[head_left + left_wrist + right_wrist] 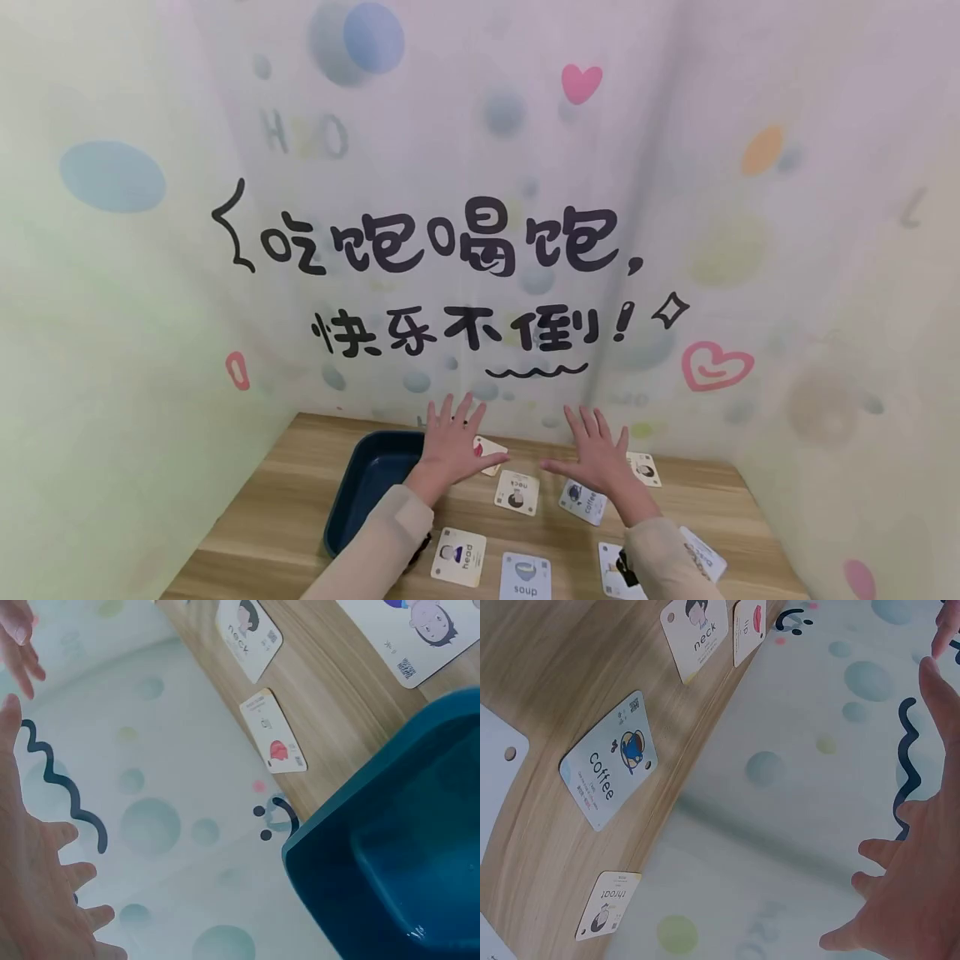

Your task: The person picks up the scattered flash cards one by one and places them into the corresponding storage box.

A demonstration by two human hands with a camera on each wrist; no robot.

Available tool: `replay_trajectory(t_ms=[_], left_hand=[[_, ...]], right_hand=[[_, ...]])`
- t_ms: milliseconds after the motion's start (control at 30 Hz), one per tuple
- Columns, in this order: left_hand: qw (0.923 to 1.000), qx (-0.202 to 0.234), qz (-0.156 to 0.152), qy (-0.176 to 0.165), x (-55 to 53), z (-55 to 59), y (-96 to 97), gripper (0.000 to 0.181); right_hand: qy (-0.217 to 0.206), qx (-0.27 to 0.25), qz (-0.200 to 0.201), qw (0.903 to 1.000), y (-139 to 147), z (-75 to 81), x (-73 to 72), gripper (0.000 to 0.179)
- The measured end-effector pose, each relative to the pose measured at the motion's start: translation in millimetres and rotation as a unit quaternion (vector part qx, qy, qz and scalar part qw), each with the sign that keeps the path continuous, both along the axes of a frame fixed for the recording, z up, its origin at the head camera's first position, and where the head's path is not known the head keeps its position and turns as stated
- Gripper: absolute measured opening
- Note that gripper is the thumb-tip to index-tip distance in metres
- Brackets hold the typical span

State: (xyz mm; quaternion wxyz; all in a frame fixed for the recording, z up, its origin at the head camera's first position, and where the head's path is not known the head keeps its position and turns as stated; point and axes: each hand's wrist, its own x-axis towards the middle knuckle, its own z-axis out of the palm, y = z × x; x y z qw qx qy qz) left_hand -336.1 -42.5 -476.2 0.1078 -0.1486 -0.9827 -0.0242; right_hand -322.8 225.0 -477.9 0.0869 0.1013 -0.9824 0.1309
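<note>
My left hand [452,446] hovers over the table with its fingers spread, near the right rim of a dark blue tray [341,500]. Level with it, my right hand [596,454] is also spread, above a coffee card [582,502]. Neither hand holds anything. Between and below them lie a neck card [517,492], a head card [459,557] and an upside-down soup card [526,577]. A lip card [748,626] sits by the far edge, partly behind the left hand in the head view. Beyond the right hand is a throat card [609,906].
The wooden table [277,500] meets a printed curtain [465,125] at its far edge. Two more cards lie near the right forearm, one of them a partly covered card [611,567]. The left sleeve [375,550] hides part of the tray.
</note>
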Motion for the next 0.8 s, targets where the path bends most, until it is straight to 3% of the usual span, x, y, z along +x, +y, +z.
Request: replay_trajectory(t_ms=[267,800], left_hand=[[0.9997,0.024,-0.009,-0.002,4.5,5.7,-9.0,0.101],[0.9992,0.04,0.004,0.005,16.8,6.4,-32.8,0.099]], right_hand=[[0.0,-0.012,0.006,0.9999,3.6,1.4,5.0,0.108],[-0.02,-0.004,-0.002,0.9998,16.8,-5.7,19.2,0.103]])
